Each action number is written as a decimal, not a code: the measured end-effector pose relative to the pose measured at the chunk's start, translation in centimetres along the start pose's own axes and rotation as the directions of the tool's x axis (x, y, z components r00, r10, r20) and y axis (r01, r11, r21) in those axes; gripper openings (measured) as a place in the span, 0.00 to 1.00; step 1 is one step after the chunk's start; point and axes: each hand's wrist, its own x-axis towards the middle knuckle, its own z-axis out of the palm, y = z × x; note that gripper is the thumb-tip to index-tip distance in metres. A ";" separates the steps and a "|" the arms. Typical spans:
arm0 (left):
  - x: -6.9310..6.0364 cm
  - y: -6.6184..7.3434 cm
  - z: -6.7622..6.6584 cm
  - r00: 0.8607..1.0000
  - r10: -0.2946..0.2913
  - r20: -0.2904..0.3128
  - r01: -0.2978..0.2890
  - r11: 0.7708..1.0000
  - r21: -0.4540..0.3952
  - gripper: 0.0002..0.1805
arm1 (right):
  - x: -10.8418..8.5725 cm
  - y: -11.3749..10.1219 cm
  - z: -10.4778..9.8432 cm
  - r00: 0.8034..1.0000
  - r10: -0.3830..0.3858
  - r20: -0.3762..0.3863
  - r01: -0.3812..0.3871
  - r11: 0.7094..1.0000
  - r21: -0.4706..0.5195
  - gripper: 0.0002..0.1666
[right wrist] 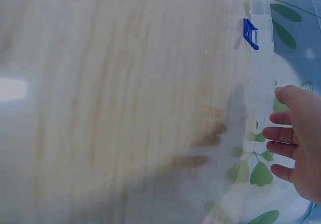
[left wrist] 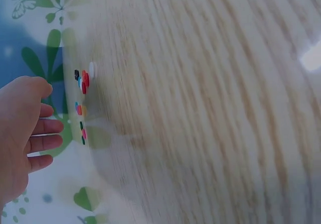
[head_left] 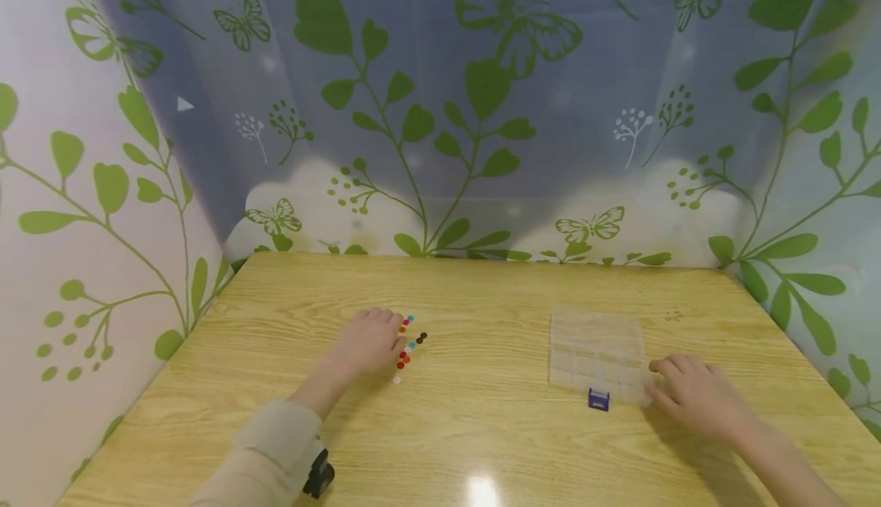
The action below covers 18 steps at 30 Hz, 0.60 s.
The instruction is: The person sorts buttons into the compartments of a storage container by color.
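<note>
Small round pieces like buttons (head_left: pixel 401 365), in red, orange, white, blue and black, lie loosely grouped on the wooden table (head_left: pixel 482 430). My left hand (head_left: pixel 368 342) is above the table just left of them and hides part of the group; its fingers are loosely extended and hold nothing. The left wrist view shows the pieces (left wrist: pixel 84 78) beyond that hand (left wrist: pixel 25 133). A clear plastic compartment box (head_left: pixel 595 346) with a blue-purple latch (head_left: pixel 599 399) lies on the right. Beside its right edge is my right hand (head_left: pixel 698 392), fingers relaxed and gripping nothing; whether it touches the box I cannot tell.
Several tiny clear or pale bits (head_left: pixel 673 316) lie behind the right hand. A curtain (head_left: pixel 440 147) printed with leaves and butterflies hangs along the table's back and sides. A black device (head_left: pixel 319 475) sits at the left wrist.
</note>
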 end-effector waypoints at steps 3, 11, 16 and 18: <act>0.3 0.4 0.3 0.999 0.023 -0.024 -0.023 1.000 0.011 0.17 | -0.2 0.0 0.0 1.000 0.009 0.020 -0.009 1.000 0.008 0.17; 1.4 1.5 0.7 0.998 0.051 -0.019 -0.050 0.997 0.063 0.11 | -0.7 0.0 0.2 1.000 0.007 0.002 -0.007 1.000 0.019 0.18; 2.1 2.2 1.1 0.998 0.060 -0.024 -0.058 0.996 0.066 0.12 | -0.7 0.2 0.3 1.000 -0.014 -0.023 0.014 1.000 0.014 0.17; 2.3 2.3 1.3 0.998 0.055 -0.030 -0.053 0.997 0.063 0.12 | -0.7 0.2 0.3 0.999 -0.020 -0.029 0.021 1.000 0.013 0.17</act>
